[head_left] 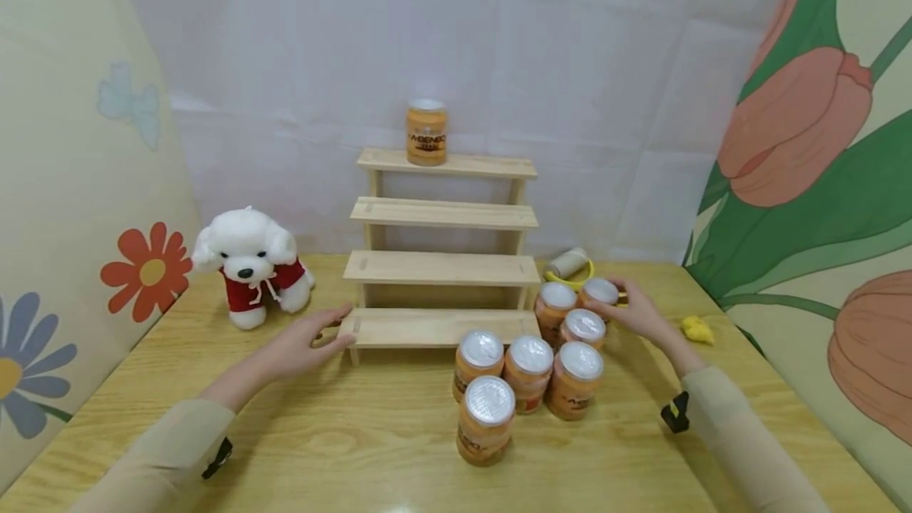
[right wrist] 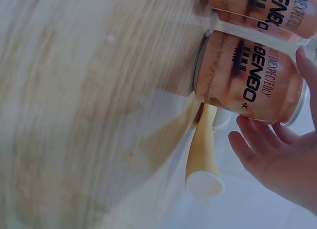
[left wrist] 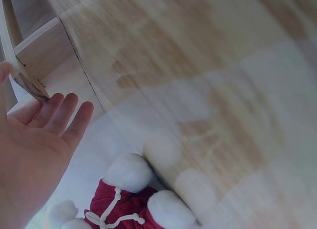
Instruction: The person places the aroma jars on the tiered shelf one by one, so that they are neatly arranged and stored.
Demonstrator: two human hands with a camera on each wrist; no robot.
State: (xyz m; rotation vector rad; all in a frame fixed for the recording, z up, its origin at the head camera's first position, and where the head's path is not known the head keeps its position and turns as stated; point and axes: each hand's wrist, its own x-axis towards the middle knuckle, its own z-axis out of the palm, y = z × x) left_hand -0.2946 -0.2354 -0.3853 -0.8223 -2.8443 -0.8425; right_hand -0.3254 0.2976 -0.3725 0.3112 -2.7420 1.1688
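Note:
My right hand (head_left: 639, 312) is at the rearmost right orange can (head_left: 600, 291), its thumb on the near side and its fingers round the far side. In the right wrist view, fingertips meet the printed wall of that can (right wrist: 252, 75). My left hand (head_left: 302, 347) touches the left end of the lowest step of a wooden four-step stand (head_left: 442, 267). Its fingers look nearly straight in the left wrist view, beside the board's end (left wrist: 29, 85). Several more silver-lidded orange cans (head_left: 486, 418) stand upright in front of the stand's right side. Another can (head_left: 427, 133) stands on the top step.
A white plush dog (head_left: 249, 260) in a red top sits left of the stand. Behind the right-hand cans lie a pale cylinder (head_left: 568, 262) and a yellow ring (head_left: 580, 279). A small yellow object (head_left: 697, 329) lies at the right of the wooden table (head_left: 342, 450).

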